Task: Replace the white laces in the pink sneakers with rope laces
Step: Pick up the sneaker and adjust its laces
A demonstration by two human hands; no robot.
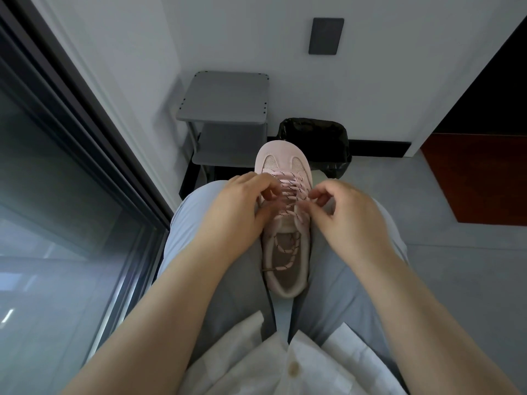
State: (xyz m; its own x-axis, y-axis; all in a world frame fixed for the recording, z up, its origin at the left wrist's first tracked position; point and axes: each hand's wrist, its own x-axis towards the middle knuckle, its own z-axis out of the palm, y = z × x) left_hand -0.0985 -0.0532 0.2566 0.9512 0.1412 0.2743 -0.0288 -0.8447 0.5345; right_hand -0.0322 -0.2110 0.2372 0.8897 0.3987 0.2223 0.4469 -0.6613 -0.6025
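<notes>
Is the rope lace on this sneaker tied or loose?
Loose. On the sneaker the rope lace crosses the eyelets, but its ends lie slack in the opening, unknotted; left hand and right hand pinch it.

Pink sneaker [285,162], its lace [293,192] pink with black flecks. Pale blue-grey trousers [342,269], white shirt [313,363] near. Far: grey shelf [225,95] left, black bag [313,135] right.

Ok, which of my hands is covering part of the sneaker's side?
The left hand: it overlaps the left edge of the pink sneaker, fingers curled at the rope lace. The right hand sits beside the shoe, fingertips reaching the lace.
</notes>
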